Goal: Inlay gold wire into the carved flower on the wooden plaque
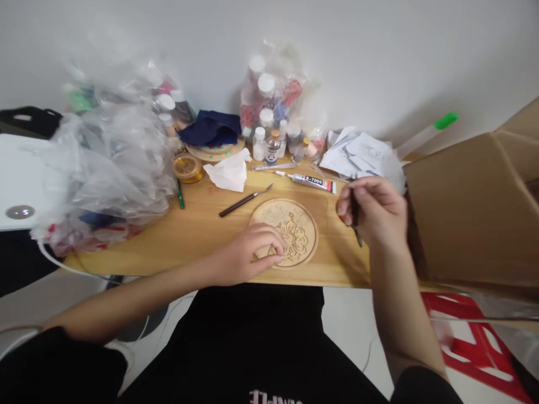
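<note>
A round wooden disc (310,224) lies near the table's front edge, with a gold flower-like pattern in raised lines and faint drawn lines above it. My left hand (256,252) rests on its lower left part, fingers curled and thumb tip close to the index fingertip. Whatever might be between those fingertips is hidden. Right of the disc, my right hand (374,210) is raised over the table, closed on a dark slim tool (355,209) that points down; blur hides its exact kind. A dark-handled craft knife (238,205) with a metal tip lies behind the disc.
A B-7000 glue tube (314,182), a crumpled tissue (229,171) and a gold wire spool (187,168) lie farther back. Small bottles (273,147) stand near the wall. Plastic bags (113,163) crowd the left; a cardboard box (471,207) stands close to my right arm.
</note>
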`<action>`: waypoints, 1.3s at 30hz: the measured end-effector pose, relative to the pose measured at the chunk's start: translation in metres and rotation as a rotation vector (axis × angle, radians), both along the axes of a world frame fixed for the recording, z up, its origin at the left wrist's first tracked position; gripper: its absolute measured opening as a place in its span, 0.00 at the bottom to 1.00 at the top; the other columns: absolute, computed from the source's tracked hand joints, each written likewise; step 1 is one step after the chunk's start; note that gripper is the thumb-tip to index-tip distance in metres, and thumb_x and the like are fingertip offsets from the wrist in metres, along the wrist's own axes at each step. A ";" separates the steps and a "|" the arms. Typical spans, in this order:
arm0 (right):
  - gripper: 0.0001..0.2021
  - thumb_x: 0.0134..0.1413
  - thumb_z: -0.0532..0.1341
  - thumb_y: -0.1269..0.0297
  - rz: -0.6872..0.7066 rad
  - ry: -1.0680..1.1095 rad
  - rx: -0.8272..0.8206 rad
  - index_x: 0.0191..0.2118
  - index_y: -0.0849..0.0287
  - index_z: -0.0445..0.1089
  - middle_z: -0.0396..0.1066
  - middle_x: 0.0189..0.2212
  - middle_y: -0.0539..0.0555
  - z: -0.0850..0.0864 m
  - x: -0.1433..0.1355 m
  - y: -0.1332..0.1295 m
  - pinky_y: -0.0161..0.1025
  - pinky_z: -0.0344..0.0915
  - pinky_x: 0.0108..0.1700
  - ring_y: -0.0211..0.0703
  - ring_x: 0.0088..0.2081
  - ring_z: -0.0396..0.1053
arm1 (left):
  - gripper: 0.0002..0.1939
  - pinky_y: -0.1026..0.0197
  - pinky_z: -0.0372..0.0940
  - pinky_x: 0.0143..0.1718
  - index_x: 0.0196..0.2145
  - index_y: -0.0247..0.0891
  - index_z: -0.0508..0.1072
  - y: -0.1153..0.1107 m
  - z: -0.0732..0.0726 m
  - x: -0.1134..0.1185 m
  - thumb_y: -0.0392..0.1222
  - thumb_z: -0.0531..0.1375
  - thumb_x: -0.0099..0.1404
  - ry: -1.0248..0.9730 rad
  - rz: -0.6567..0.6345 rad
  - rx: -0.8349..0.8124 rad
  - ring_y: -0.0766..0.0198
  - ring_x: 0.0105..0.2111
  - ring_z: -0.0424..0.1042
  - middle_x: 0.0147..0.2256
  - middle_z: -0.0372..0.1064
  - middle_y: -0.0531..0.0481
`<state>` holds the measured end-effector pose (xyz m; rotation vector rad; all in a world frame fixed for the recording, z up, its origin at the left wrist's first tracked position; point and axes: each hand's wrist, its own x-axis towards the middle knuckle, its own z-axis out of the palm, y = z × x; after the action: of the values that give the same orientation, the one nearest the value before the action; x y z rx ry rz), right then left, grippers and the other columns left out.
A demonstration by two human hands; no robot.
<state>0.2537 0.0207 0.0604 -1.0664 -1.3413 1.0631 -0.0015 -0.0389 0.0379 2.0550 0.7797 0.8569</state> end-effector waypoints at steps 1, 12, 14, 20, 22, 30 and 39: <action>0.04 0.53 0.65 0.62 0.020 0.034 0.035 0.34 0.54 0.70 0.71 0.28 0.49 0.012 -0.001 -0.002 0.32 0.55 0.16 0.35 0.21 0.67 | 0.05 0.55 0.68 0.46 0.35 0.37 0.72 0.002 -0.002 0.000 0.37 0.57 0.69 0.069 -0.019 0.097 0.62 0.41 0.73 0.37 0.75 0.47; 0.12 0.58 0.63 0.55 0.234 0.003 -0.078 0.46 0.51 0.72 0.66 0.26 0.49 -0.018 -0.031 0.015 0.39 0.65 0.26 0.39 0.26 0.65 | 0.07 0.44 0.64 0.55 0.39 0.36 0.74 0.028 -0.028 0.021 0.40 0.57 0.68 0.394 0.000 0.542 0.50 0.52 0.70 0.51 0.73 0.40; 0.10 0.60 0.61 0.55 0.167 -0.019 -0.125 0.43 0.52 0.73 0.67 0.26 0.50 -0.027 -0.029 0.017 0.39 0.65 0.26 0.39 0.26 0.66 | 0.14 0.41 0.63 0.56 0.43 0.34 0.73 0.028 -0.032 0.020 0.47 0.58 0.68 0.391 -0.012 0.483 0.46 0.54 0.69 0.52 0.71 0.35; 0.10 0.63 0.58 0.57 -0.038 -0.098 -0.147 0.36 0.53 0.73 0.68 0.25 0.51 -0.032 -0.024 0.023 0.39 0.63 0.24 0.40 0.25 0.65 | 0.26 0.40 0.61 0.59 0.48 0.31 0.71 0.021 -0.035 0.021 0.59 0.54 0.69 0.394 -0.031 0.461 0.42 0.60 0.64 0.56 0.67 0.27; 0.09 0.63 0.58 0.57 -0.038 -0.098 -0.134 0.36 0.53 0.74 0.69 0.27 0.52 -0.033 -0.025 0.023 0.38 0.63 0.24 0.39 0.25 0.65 | 0.30 0.39 0.60 0.59 0.49 0.30 0.70 0.018 -0.035 0.023 0.63 0.53 0.68 0.424 -0.007 0.458 0.40 0.60 0.64 0.56 0.66 0.27; 0.10 0.64 0.58 0.59 -0.010 -0.096 -0.135 0.35 0.54 0.74 0.72 0.31 0.52 -0.034 -0.030 0.018 0.39 0.67 0.26 0.39 0.26 0.67 | 0.33 0.37 0.57 0.58 0.51 0.32 0.69 0.020 -0.039 0.023 0.66 0.48 0.69 0.495 -0.001 0.474 0.39 0.58 0.66 0.56 0.66 0.27; 0.06 0.58 0.64 0.67 0.167 -0.458 -0.049 0.41 0.51 0.76 0.77 0.37 0.50 -0.023 -0.020 0.017 0.43 0.73 0.40 0.43 0.38 0.74 | 0.32 0.37 0.56 0.58 0.51 0.32 0.69 0.019 -0.039 0.024 0.64 0.46 0.70 0.539 -0.012 0.502 0.40 0.56 0.67 0.56 0.66 0.28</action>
<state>0.2335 0.0377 0.0378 -1.3043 -1.8018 1.0106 0.0224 -0.0198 -0.0014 2.7973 0.8927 0.5194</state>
